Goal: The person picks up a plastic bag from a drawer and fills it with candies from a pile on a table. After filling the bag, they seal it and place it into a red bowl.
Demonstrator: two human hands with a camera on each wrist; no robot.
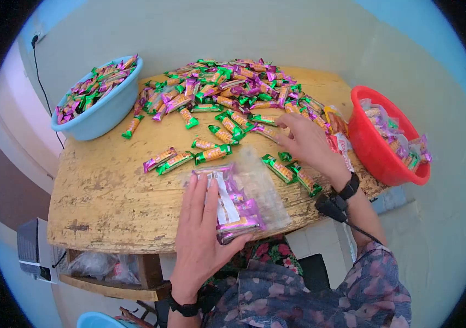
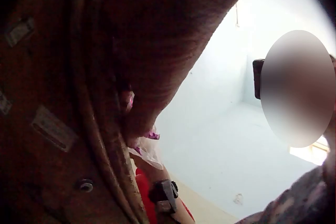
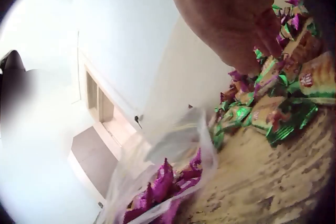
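Observation:
My left hand [image 1: 197,238] lies with straight fingers along the left side of a clear plastic bag [image 1: 268,194], its thumb by the near end. Purple-wrapped snack bars [image 1: 250,213] fill part of the bag, beside a white printed slip [image 1: 225,202]. The bag's open end and the bars also show in the right wrist view. At the near edge of the snack pile, my right hand [image 1: 312,143] pinches the end of a purple-and-orange wrapped snack bar [image 1: 264,132] between thumb and fingers. Green-wrapped bars [image 1: 232,127] lie just left of it.
A large heap of wrapped bars [image 1: 233,82] covers the back of the worn wooden table [image 1: 112,191]. A blue basin [image 1: 101,112] of bars stands at left. On the right, a red basin [image 1: 364,128] holds filled bags. A drawer [image 1: 112,287] juts out below.

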